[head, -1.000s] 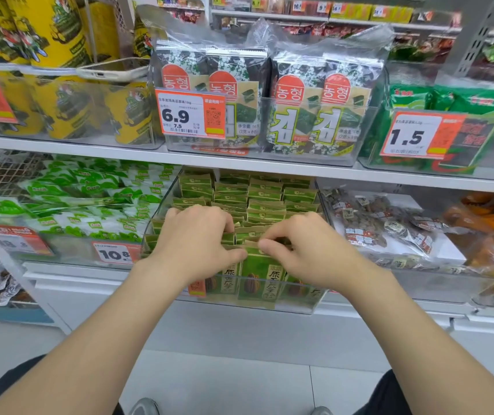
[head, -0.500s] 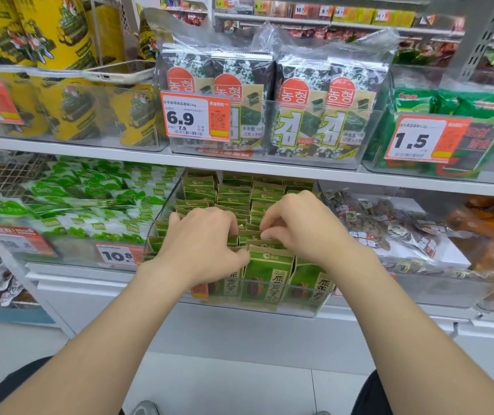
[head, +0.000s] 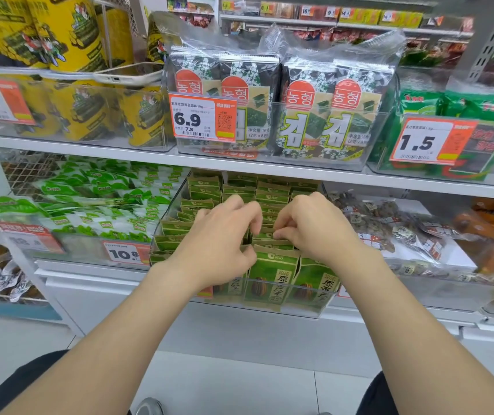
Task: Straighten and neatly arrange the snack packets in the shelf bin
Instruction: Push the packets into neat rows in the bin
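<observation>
A clear plastic shelf bin point(head: 314, 307) on the lower shelf holds several rows of green-and-tan snack packets point(head: 269, 280) standing upright. My left hand point(head: 221, 238) rests over the left and middle rows, its fingers curled down onto the packet tops. My right hand point(head: 311, 226) is just to its right, fingertips pinching the top edges of packets in the middle row. Both hands hide the packets under them. The front packets stand upright against the bin's front wall.
A bin of green-and-white packets point(head: 96, 205) sits to the left, and a bin of brown wrapped snacks point(head: 389, 229) to the right. The shelf above point(head: 120, 151) carries seaweed packs point(head: 323, 115) and price tags close over my hands. White floor lies below.
Both hands have moved further back into the bin and closer together. My right hand went from the front packet to the middle row.
</observation>
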{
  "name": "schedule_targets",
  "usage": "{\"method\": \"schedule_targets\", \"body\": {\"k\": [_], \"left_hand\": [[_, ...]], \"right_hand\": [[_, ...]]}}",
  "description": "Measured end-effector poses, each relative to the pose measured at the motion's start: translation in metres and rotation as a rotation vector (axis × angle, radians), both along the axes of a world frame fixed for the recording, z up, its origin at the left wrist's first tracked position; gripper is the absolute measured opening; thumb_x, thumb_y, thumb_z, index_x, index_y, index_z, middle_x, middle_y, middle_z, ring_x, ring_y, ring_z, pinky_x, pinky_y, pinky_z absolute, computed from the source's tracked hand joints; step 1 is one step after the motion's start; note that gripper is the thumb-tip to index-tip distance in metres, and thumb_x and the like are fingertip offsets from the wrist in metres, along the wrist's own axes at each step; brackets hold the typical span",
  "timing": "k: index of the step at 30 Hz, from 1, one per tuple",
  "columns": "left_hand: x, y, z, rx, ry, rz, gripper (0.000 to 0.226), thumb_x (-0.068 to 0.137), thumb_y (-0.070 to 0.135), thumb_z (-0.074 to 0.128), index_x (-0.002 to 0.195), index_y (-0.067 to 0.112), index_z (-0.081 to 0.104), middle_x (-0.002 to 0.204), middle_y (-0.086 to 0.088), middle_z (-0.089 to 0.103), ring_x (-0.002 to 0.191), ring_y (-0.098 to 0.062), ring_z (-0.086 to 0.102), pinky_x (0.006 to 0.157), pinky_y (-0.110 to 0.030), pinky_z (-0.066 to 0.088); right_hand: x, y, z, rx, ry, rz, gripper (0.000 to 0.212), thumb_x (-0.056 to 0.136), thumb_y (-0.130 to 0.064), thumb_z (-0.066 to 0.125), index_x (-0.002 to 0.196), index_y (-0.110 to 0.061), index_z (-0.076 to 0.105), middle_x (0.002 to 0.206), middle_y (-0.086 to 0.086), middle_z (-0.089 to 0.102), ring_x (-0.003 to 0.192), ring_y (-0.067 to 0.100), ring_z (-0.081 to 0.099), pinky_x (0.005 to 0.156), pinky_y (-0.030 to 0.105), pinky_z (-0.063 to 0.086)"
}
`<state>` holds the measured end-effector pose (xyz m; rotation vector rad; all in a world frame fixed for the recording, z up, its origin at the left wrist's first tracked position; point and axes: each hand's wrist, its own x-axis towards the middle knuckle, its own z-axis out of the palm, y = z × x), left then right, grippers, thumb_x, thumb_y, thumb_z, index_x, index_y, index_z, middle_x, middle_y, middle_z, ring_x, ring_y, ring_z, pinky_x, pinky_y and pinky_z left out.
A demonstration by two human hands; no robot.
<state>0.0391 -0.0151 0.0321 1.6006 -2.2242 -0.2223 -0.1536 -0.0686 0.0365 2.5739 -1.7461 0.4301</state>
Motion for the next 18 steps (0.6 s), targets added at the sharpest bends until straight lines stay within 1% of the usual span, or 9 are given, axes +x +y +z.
{"method": "schedule_targets", "body": {"k": [3,4,6,8,11,13,14,16,18], "left_hand": [[0.0,0.002,-0.001,-0.007,-0.038,-0.053,0.014,0.088,0.036,0.066,0.099,0.041,0.06,0.103,0.015,0.047,0.1,-0.013,0.05,0.103,-0.046,0.038],[0.0,0.002,0.0,-0.013,-0.035,-0.058,0.012,0.087,0.04,0.067,0.099,0.041,0.064,0.103,0.016,0.048,0.103,-0.013,0.05,0.104,-0.046,0.037],[0.002,0.0,-0.001,-0.033,-0.049,-0.058,0.014,0.088,0.051,0.07,0.1,0.044,0.071,0.105,0.017,0.048,0.106,-0.011,0.05,0.107,-0.045,0.035],[0.001,-0.004,-0.002,-0.05,-0.112,-0.048,0.018,0.091,0.059,0.071,0.103,0.046,0.075,0.107,0.018,0.047,0.106,-0.01,0.046,0.108,-0.044,0.033],[-0.001,-0.008,-0.006,-0.069,-0.078,-0.024,0.015,0.094,0.057,0.07,0.097,0.044,0.078,0.105,0.019,0.049,0.105,-0.012,0.044,0.107,-0.046,0.034],[-0.002,-0.011,-0.007,-0.109,0.034,-0.006,0.013,0.096,0.052,0.07,0.093,0.041,0.077,0.103,0.019,0.053,0.105,-0.012,0.048,0.104,-0.047,0.037],[-0.002,-0.013,-0.006,-0.147,0.13,0.003,0.012,0.096,0.048,0.071,0.091,0.038,0.076,0.102,0.018,0.057,0.104,-0.012,0.052,0.101,-0.046,0.041],[-0.004,-0.015,-0.001,-0.229,0.411,0.012,0.008,0.098,0.038,0.071,0.093,0.032,0.074,0.095,0.015,0.066,0.095,-0.007,0.062,0.092,-0.038,0.05],[-0.005,-0.016,0.005,-0.235,0.679,0.015,0.002,0.101,0.027,0.07,0.101,0.027,0.072,0.092,0.012,0.072,0.089,-0.004,0.068,0.084,-0.029,0.054]], "right_hand": [[-0.006,0.007,0.002,-0.081,-0.117,-0.005,0.007,0.09,-0.038,0.081,0.095,-0.032,0.08,0.084,-0.011,0.075,0.09,0.017,0.071,0.08,0.04,0.061],[-0.009,0.011,0.003,-0.106,-0.185,0.012,0.003,0.09,-0.034,0.081,0.09,-0.033,0.079,0.078,-0.014,0.073,0.083,0.01,0.07,0.079,0.038,0.061],[-0.012,0.022,0.007,-0.066,-0.264,0.08,0.008,0.088,-0.033,0.08,0.08,-0.032,0.077,0.068,-0.018,0.07,0.071,0.0,0.068,0.076,0.032,0.061],[-0.011,0.033,0.009,0.055,-0.19,0.18,0.01,0.086,-0.04,0.08,0.081,-0.032,0.08,0.067,-0.019,0.07,0.069,0.0,0.067,0.075,0.028,0.06],[-0.01,0.033,0.003,0.037,0.001,0.193,0.015,0.087,-0.048,0.078,0.094,-0.036,0.082,0.073,-0.019,0.069,0.074,0.005,0.063,0.08,0.035,0.059],[-0.013,0.028,0.002,-0.019,-0.073,0.166,0.009,0.092,-0.043,0.077,0.09,-0.035,0.08,0.072,-0.018,0.07,0.073,0.006,0.065,0.079,0.036,0.059],[-0.014,0.027,0.003,-0.06,-0.172,0.147,0.009,0.094,-0.04,0.076,0.088,-0.033,0.079,0.072,-0.018,0.07,0.072,0.004,0.065,0.078,0.035,0.058],[-0.013,0.029,0.005,-0.201,-0.451,0.082,0.007,0.094,-0.035,0.077,0.089,-0.03,0.075,0.074,-0.019,0.069,0.073,0.0,0.064,0.077,0.028,0.054],[-0.009,0.033,0.009,-0.353,-0.73,0.007,0.008,0.093,-0.031,0.08,0.089,-0.028,0.075,0.074,-0.021,0.069,0.071,-0.001,0.064,0.072,0.021,0.048]]}}
